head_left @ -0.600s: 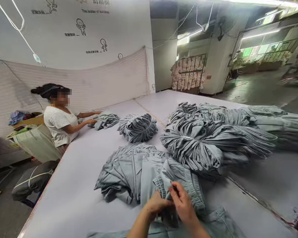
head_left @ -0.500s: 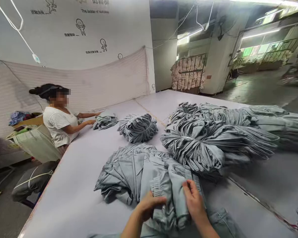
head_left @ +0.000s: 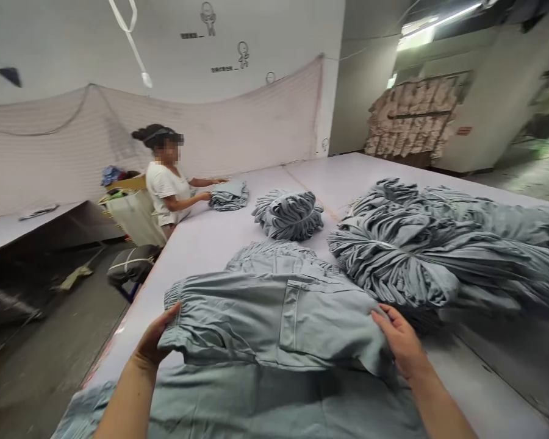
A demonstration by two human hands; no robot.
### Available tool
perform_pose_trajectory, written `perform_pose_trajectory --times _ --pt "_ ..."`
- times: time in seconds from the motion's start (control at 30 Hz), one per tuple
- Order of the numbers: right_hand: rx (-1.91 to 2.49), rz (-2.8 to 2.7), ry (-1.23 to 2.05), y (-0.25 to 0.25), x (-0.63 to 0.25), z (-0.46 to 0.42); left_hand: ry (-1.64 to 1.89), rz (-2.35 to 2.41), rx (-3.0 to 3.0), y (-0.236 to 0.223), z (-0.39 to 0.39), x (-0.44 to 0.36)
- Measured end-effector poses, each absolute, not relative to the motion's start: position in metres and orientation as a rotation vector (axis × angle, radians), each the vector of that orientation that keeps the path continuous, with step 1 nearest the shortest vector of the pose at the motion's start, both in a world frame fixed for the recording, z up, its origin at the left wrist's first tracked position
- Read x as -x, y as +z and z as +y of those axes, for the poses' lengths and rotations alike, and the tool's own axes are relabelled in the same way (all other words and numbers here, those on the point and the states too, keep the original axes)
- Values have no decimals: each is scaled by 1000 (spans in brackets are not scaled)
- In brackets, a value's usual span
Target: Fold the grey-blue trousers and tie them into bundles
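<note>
in the head view, small writing stands beside the drawn figures (head_left: 243,55) on the wall (head_left: 297,36), behind the round bundle (head_left: 288,214); it is too blurred to be read. a red sign (head_left: 464,130), far behind the round bundle and to its right, also cannot be read.

the grey-blue garment (head_left: 238,317) is in front of the round bundle, on the side nearer to the person. its long axis runs from left to right, across the person's body, and goes down slightly to the right. the gathered elastic end points to the left, and a stitched panel (head_left: 290,316) stands near its middle.

the left hand (head_left: 157,334) grips the elastic end, with the thumb at the front and the other fingers mostly hidden. the right hand (head_left: 401,344) has its fingers closed on the right end.

a loose pile (head_left: 274,256) lies between the garment and the round bundle. a larger tied bundle (head_left: 393,262) lies to the right of the round bundle. to its left, a co-worker (head_left: 165,189) has both hands at a folded cloth (head_left: 229,196).
</note>
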State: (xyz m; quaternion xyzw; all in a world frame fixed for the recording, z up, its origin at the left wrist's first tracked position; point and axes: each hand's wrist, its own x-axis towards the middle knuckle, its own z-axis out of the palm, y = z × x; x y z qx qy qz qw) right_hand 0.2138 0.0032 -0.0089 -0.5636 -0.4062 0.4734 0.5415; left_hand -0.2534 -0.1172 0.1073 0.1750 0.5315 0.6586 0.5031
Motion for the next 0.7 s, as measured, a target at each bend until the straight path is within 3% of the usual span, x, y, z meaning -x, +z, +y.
perform_pose_trajectory --times 0.13,0.23,0.47,0.7 --pt "1230 -979 1409 54 -194 -29 1719 1342 -398 126 -181 282" --pt "1243 -1058 1560 74 -176 -58 1739 1382 -268 122 -233 304" --pt "1387 -1138 1722 39 -105 -119 1657 1495 32 90 -335 362" --pt "1455 -1363 1405 40 -71 -155 1572 1538 8 83 -371 441"
